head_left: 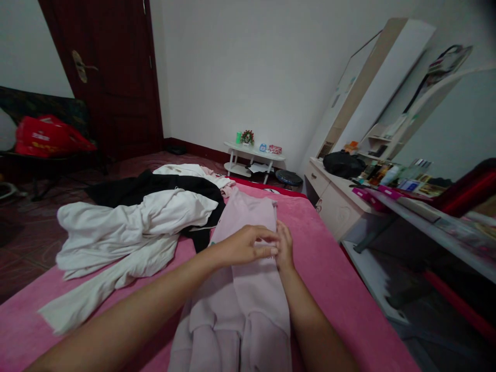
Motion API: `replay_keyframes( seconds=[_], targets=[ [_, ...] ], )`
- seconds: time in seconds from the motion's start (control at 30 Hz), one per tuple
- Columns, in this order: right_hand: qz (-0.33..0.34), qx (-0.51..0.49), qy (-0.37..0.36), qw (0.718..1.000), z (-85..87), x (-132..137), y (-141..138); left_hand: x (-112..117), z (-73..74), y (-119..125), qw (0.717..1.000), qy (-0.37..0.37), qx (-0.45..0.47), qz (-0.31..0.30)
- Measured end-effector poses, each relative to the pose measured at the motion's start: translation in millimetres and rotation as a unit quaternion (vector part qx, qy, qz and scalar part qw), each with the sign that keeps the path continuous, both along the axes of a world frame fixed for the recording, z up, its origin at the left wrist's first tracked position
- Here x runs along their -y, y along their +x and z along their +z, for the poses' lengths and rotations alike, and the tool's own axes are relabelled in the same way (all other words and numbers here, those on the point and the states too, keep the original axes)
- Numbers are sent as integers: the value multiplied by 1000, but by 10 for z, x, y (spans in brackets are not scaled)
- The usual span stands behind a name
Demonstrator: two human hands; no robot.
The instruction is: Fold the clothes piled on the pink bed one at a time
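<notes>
A pale pink sweatshirt (258,297) lies lengthwise on the pink bed cover (329,289), its long sides folded inward and its ribbed bands nearest me. My left hand (246,245) reaches across the top of it, thumb and fingers drawn together at the right edge. At that same edge my right hand (285,248) has its fingers curled around the cloth, touching or nearly touching the left fingertips. The exact grip of both hands is partly hidden. Small dark lettering shows on the fabric beneath my left hand.
Left of the sweatshirt lie a rumpled white garment (127,227) and a black garment (186,186). A dressing table (335,194) with bottles and a black bag (344,164) stands to the right. Beyond the bed is a small white table (253,150). A red bag (48,137) rests on a chair at left.
</notes>
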State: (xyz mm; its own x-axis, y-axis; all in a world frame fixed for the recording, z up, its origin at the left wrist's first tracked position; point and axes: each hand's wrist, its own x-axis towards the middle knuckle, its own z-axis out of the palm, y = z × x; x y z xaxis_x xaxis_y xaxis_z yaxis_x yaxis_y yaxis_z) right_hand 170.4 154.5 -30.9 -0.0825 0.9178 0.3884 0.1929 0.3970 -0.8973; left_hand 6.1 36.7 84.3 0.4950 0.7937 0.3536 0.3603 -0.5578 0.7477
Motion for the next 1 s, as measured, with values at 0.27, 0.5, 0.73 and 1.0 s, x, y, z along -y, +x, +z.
replay_keyframes(
  seconds=[0.27, 0.5, 0.73, 1.0],
  targets=[
    [-10, 53, 20, 998, 17, 55, -47, -177, -889, 28, 956, 130, -231, 122],
    [-70, 264, 96, 957, 270, 30, -91, -29, -783, -17, 957, 106, -258, 76],
    [4, 419, 188, 888, 533, -333, -329, -23, -807, -39, 965, 98, -228, 83],
    [60, 523, 8, 850, 95, -745, -263, -76, -824, -114, 977, 95, -175, 74]
  ],
)
